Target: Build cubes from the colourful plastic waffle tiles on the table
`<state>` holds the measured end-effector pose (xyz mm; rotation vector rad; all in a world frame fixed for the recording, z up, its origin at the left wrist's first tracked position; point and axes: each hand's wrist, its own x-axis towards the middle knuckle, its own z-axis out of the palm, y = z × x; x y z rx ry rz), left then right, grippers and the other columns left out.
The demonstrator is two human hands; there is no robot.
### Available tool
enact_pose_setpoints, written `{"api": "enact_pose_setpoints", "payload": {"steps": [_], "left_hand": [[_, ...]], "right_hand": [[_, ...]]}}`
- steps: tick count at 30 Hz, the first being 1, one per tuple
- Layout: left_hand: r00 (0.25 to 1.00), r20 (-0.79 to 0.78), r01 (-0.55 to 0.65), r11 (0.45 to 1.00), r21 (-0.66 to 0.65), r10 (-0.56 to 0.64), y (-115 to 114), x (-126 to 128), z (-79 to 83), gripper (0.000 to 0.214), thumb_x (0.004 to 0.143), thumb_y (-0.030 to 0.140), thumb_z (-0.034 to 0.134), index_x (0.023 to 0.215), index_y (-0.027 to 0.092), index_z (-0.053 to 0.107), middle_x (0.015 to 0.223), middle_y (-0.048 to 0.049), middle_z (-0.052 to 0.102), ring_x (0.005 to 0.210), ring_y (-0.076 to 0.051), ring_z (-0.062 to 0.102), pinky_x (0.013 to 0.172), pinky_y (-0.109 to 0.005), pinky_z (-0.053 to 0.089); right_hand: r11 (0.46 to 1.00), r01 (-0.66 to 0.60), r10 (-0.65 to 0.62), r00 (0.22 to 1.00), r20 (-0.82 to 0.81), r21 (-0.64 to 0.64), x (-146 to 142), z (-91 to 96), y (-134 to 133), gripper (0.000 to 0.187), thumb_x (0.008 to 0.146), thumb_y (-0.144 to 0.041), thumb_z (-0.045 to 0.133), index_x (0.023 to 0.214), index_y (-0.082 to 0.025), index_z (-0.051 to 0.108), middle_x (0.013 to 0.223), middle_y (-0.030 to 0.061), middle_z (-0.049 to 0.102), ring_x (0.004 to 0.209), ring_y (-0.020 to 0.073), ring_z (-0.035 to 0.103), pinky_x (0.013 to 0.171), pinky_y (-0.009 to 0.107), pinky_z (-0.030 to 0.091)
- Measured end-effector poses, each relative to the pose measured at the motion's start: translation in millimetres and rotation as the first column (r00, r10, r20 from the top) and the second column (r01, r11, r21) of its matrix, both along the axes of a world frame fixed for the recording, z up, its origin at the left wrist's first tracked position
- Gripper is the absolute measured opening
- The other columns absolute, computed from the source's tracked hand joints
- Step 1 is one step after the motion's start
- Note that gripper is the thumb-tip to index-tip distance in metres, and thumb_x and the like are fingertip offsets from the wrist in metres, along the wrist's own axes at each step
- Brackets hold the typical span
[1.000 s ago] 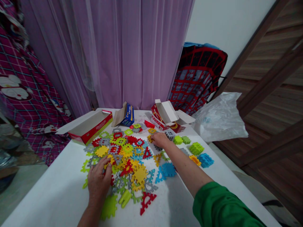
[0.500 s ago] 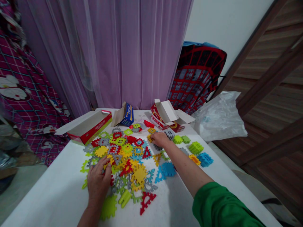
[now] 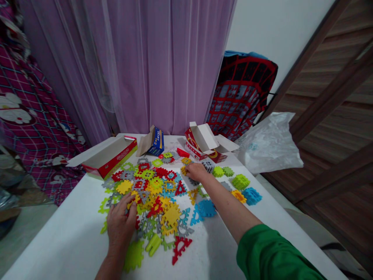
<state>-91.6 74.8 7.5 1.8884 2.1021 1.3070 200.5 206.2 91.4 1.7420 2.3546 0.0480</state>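
A heap of flat toothed plastic pieces [image 3: 157, 194] in red, yellow, green, blue and grey covers the middle of a white table [image 3: 58, 241]. My left hand [image 3: 120, 223] lies palm down on the heap's near left edge, fingers slightly apart, touching yellow and grey pieces. My right hand [image 3: 196, 170] reaches to the far side of the heap, its fingers curled over a small yellow piece [image 3: 183, 170]. Whether it grips the piece I cannot tell. Stacked green [image 3: 241, 181] and blue [image 3: 251, 195] pieces sit right of my right arm.
An open red and white box [image 3: 107, 155] lies at the table's far left, a blue box [image 3: 154, 142] beside it, another open red box [image 3: 204, 146] at the far right. A white plastic bag [image 3: 269, 144] hangs off the right edge. Purple curtains stand behind.
Both hands have stayed almost where they were; the left hand's fingers have shifted a little on the pieces. The view has drifted slightly.
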Motion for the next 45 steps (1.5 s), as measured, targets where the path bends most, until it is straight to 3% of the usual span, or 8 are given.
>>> {"api": "enact_pose_setpoints", "payload": {"steps": [8, 29, 45], "left_hand": [[1.000, -0.002, 0.008, 1.000, -0.001, -0.008, 1.0, -1.2, -1.1, 0.032, 0.086, 0.038, 0.041, 0.097, 0.022, 0.067, 0.114, -0.0109, 0.072, 0.107, -0.031, 0.066, 0.099, -0.059, 0.041], [1.000, 0.026, 0.003, 1.000, -0.007, -0.003, 0.3, 0.1, -0.3, 0.027, 0.085, 0.035, 0.045, 0.097, 0.025, 0.067, 0.115, -0.0080, 0.072, 0.108, -0.028, 0.065, 0.103, -0.052, 0.039], [1.000, 0.003, 0.014, 1.000, -0.002, -0.014, 0.4, 0.3, 1.7, 0.031, 0.085, 0.036, 0.043, 0.097, 0.021, 0.067, 0.116, -0.0120, 0.071, 0.107, -0.030, 0.065, 0.098, -0.053, 0.043]], "right_hand": [[1.000, -0.018, 0.018, 1.000, 0.001, -0.007, 1.0, 1.7, 0.0, 0.031, 0.085, -0.022, 0.048, 0.109, -0.025, 0.068, 0.118, 0.0084, 0.066, 0.109, 0.0239, 0.061, 0.085, 0.032, 0.048], [0.998, 0.045, -0.044, 0.999, 0.002, -0.033, -3.5, 4.0, -1.4, 0.031, 0.086, -0.023, 0.048, 0.110, -0.026, 0.068, 0.120, 0.0079, 0.066, 0.110, 0.0230, 0.060, 0.089, 0.032, 0.047], [0.999, 0.037, -0.037, 0.999, 0.001, -0.016, -2.8, 4.7, -1.0, 0.032, 0.085, -0.020, 0.046, 0.106, -0.025, 0.069, 0.117, 0.0077, 0.067, 0.108, 0.0231, 0.062, 0.086, 0.032, 0.048]]}}
